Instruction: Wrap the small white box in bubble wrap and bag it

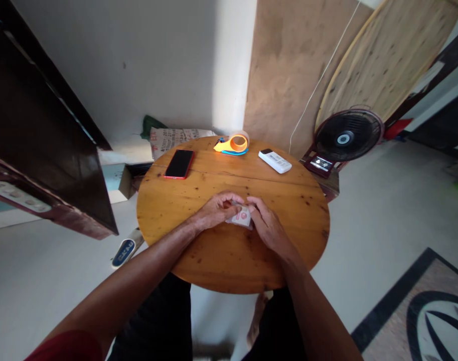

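Both of my hands meet at the middle of a round wooden table (213, 255). My left hand (215, 209) has its fingers curled onto a small white packet with a red mark (242, 217). My right hand (265, 224) pinches the packet's right side with closed fingers. The packet rests on or just above the tabletop; much of it is hidden by my fingers.
At the far side of the table lie a red-cased phone (179, 164), an orange and blue tape dispenser (232, 145) and a white remote (275, 161). A black floor fan (346, 137) stands right of the table. A dark cabinet (44, 150) is at the left.
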Demonstrator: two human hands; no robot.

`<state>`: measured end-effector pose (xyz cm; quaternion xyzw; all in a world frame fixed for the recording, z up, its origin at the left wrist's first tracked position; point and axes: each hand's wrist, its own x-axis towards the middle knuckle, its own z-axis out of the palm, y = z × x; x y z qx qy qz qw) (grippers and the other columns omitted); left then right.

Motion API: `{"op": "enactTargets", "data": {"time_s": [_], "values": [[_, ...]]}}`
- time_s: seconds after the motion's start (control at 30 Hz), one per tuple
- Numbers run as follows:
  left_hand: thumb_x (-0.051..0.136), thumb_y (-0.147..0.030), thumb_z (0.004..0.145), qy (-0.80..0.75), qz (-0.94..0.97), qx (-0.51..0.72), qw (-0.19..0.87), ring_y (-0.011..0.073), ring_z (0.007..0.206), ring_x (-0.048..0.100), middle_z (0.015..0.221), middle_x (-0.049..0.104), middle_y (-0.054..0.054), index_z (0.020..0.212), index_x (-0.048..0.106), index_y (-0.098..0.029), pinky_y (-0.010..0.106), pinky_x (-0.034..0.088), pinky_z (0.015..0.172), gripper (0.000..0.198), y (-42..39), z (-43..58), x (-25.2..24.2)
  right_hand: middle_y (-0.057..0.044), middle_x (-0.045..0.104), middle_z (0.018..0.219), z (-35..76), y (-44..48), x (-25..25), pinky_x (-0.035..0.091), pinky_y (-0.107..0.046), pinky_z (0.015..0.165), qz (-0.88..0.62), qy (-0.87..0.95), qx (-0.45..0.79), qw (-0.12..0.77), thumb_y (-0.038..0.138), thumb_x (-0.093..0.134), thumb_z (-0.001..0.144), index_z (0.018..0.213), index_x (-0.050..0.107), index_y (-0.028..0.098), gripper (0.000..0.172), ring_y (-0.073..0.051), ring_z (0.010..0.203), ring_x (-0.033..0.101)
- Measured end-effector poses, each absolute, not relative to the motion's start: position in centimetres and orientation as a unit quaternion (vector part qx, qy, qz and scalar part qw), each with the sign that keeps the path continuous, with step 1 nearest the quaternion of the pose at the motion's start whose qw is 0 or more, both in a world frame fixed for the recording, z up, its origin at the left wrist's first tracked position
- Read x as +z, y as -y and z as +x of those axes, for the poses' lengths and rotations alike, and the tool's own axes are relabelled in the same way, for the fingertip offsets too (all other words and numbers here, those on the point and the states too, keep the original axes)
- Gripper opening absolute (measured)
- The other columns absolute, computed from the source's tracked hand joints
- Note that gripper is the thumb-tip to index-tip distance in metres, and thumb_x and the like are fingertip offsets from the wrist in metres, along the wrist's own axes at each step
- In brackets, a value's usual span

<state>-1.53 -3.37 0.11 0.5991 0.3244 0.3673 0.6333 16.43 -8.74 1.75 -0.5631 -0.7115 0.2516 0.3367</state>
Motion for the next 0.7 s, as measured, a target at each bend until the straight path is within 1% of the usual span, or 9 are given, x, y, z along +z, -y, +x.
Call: {"op": "enactTargets", "data": {"time_s": [0.17,0.33,0.5,0.6,0.7], "values": [[0.075,-0.046,0.069,-0.326,0.588,0.37,0.641,0.0106,0.064,0.059,0.081,0.067,0.002,0.098,0.061,-0.014,0.022,0.045,0.06,0.045,3.4,-1.5,0.0,-0.008,0.064,0.118,16.6,8.6,1.6,0.045,-0.037,0.091,-0.567,0.708,0.251,0.338,0.038,0.043,0.092,0.126,0.05,0.022,0.039,-0.023,0.106,0.06],[0.074,-0.043,0.07,-0.317,0.602,0.375,0.629,0.0102,0.067,0.059,0.087,0.066,0.003,0.1,0.061,-0.014,0.021,0.044,0.061,0.044,3.2,-1.4,-0.4,-0.01,0.065,0.114,16.2,8.6,1.6,0.045,-0.039,0.091,-0.577,0.709,0.246,0.322,0.035,0.041,0.092,0.129,0.047,0.021,0.04,-0.023,0.102,0.061],[0.071,-0.037,0.073,-0.327,0.612,0.374,0.615,0.0108,0.069,0.058,0.087,0.065,0.003,0.103,0.061,-0.015,0.022,0.044,0.063,0.038,3.1,-1.4,-0.2,-0.009,0.066,0.112,16.0,8.6,1.7,0.045,-0.04,0.091,-0.578,0.706,0.25,0.325,0.034,0.041,0.091,0.129,0.048,0.022,0.04,-0.024,0.101,0.061],[0.069,-0.031,0.072,-0.344,0.601,0.373,0.617,0.0114,0.069,0.058,0.085,0.065,0.002,0.104,0.062,-0.016,0.023,0.044,0.064,0.036,3.2,-1.5,0.3,-0.009,0.064,0.117,16.3,8.5,1.7,0.044,-0.04,0.092,-0.579,0.692,0.264,0.342,0.036,0.039,0.092,0.129,0.047,0.022,0.04,-0.024,0.104,0.06],[0.067,-0.025,0.07,-0.357,0.583,0.382,0.622,0.0131,0.074,0.059,0.087,0.066,0.001,0.104,0.063,-0.016,0.025,0.045,0.07,0.035,3.2,-1.6,0.7,-0.009,0.063,0.12,16.8,8.4,1.6,0.044,-0.039,0.094,-0.577,0.674,0.286,0.363,0.038,0.036,0.093,0.128,0.048,0.022,0.04,-0.022,0.106,0.06]]}}
